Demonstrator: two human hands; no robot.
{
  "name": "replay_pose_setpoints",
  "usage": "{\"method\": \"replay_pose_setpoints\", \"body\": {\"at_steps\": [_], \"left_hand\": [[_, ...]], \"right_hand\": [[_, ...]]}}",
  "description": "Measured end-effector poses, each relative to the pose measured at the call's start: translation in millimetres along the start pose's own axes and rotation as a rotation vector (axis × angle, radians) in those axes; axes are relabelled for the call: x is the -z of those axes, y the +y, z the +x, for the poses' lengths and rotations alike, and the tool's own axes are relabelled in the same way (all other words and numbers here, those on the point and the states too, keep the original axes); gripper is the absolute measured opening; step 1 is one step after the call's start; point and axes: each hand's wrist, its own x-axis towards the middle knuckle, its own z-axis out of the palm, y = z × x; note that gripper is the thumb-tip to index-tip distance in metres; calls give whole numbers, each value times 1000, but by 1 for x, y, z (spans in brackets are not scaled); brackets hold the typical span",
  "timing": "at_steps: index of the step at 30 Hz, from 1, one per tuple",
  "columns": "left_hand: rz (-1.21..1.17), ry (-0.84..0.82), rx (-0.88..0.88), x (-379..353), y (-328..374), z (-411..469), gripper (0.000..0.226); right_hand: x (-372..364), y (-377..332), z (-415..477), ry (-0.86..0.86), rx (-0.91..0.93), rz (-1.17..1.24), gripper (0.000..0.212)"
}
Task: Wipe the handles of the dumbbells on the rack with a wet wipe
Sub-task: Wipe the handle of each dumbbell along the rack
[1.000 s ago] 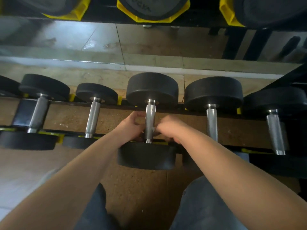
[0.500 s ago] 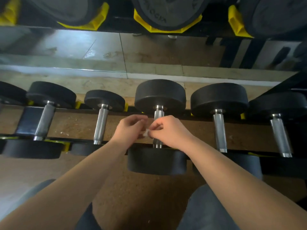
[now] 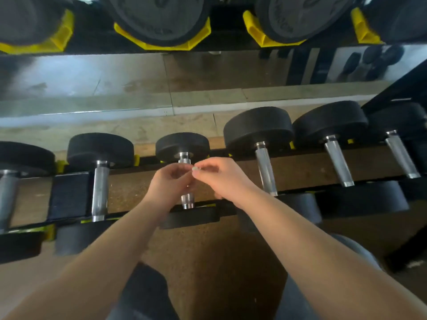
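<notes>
Head view: I log left hand and right hand both pinching the wipe above one handle, not yet wiping; likely several handles left.

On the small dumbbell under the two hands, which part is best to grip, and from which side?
Grip the steel handle from above. It lies across the rack between two black heads too wide for fingers. The left hand and right hand both pinch the wipe.
</notes>
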Motion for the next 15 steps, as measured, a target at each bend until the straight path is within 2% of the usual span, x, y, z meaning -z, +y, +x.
{"method": "replay_pose_setpoints", "body": {"at_steps": [4,8,10,15], "left_hand": [[122,-27,-35,24,-8,11,12],[204,-48,2,37,-12,26,29],[160,-116,31,42,-12,33,32],[-4,-230,72,52,-21,46,43]], "right_hand": [[-26,-1,11,155,18,-115,24],[-36,-7,27,344,7,-203,20],[-44,-10,35,345,-8,-262,20],[-57,-10,25,185,-108,-462,11]]}}
